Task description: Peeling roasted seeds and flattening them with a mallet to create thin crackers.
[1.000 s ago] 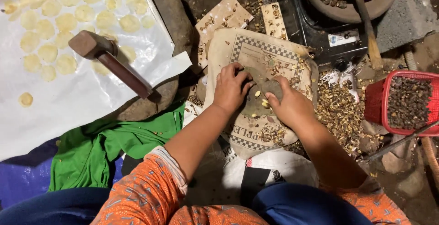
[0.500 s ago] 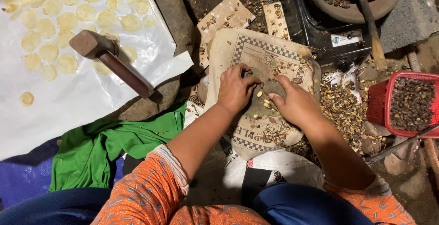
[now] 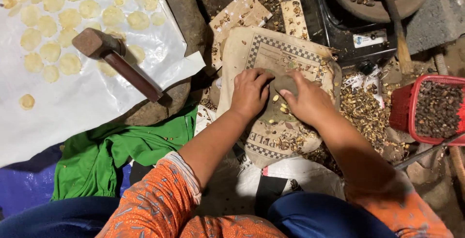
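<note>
Left hand: my left hand [image 3: 249, 92] rests open beside the flat stone [image 3: 281, 85].
Right hand: my right hand [image 3: 307, 102] presses open on it.
Kernels: pale kernels [image 3: 282, 106] lie loose against the stone.
Risk: I judge they could roll off into the husks [image 3: 363, 112].

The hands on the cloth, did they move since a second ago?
Only a little. The left hand and right hand stay pressed side by side over the small pale kernels on the worn cloth, their fingers shifting slightly; nothing is clearly picked up or let go. The hammer, the pale discs on the white sheet and the red basket have not moved.
</note>
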